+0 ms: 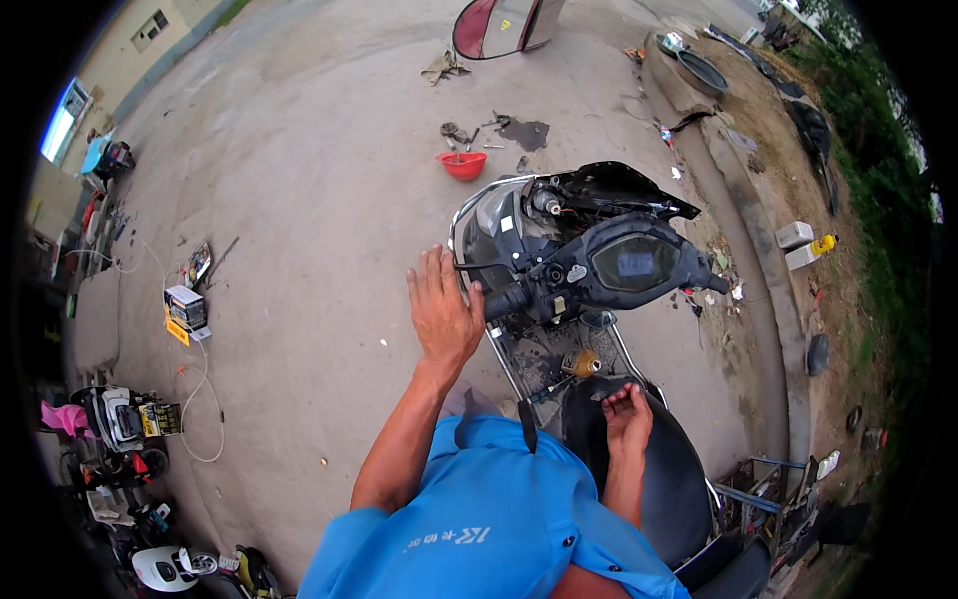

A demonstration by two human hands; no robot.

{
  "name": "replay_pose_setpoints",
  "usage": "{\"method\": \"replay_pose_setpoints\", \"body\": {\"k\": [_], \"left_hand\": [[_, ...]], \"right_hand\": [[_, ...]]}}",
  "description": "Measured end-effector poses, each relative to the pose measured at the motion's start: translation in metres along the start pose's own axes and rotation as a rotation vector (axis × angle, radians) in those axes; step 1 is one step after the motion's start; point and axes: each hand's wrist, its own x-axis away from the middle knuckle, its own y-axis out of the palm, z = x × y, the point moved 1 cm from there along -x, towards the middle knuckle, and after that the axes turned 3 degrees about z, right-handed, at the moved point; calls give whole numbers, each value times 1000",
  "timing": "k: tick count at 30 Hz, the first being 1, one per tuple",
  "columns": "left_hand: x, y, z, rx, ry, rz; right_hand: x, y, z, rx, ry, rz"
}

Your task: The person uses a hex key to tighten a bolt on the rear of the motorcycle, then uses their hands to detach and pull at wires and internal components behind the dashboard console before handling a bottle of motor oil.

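An electric scooter stands in front of me, its handlebar and dash display (637, 264) turned toward me and its front panels off. My left hand (444, 311) is stretched out flat with its fingers together, beside the left handlebar grip (507, 299) and the brake lever. Over the front of the black seat (654, 474), my right hand (627, 417) has its palm turned up and its fingers curled together. Whatever lies in those fingers is too small or hidden to make out. On the footboard sits a yellow-brown container (581, 362).
A red bowl (461, 165) with tools stands on the concrete beyond the scooter, near scattered parts and a dark stain. Boxes (187, 309) and a pale hose lie at the left. Parked scooters (125, 424) line the left edge. A concrete kerb (758, 250) runs along the right.
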Motion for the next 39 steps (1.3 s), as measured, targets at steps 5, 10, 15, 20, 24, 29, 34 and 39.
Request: {"method": "replay_pose_setpoints", "body": {"k": [5, 10, 15, 20, 24, 29, 34, 39], "left_hand": [[-8, 2, -1, -29, 55, -144], [-11, -4, -4, 65, -123, -437], [-16, -3, 5, -101, 177, 85], [-13, 1, 2, -11, 171, 9], [-9, 4, -7, 29, 89, -113], [-7, 0, 6, -126, 179, 33], [-4, 10, -7, -87, 166, -118], [-9, 5, -18, -31, 179, -175]], "right_hand": [[-2, -12, 4, -13, -4, -9], [4, -18, 9, -49, -8, 35], [5, -12, 7, -56, -4, 34], [6, -4, 2, -54, -36, 9], [7, -1, 2, -59, -30, -4], [8, -7, 1, -38, -58, 10], [16, -13, 4, -56, -95, 8], [35, -21, 16, -98, -104, 88]]}}
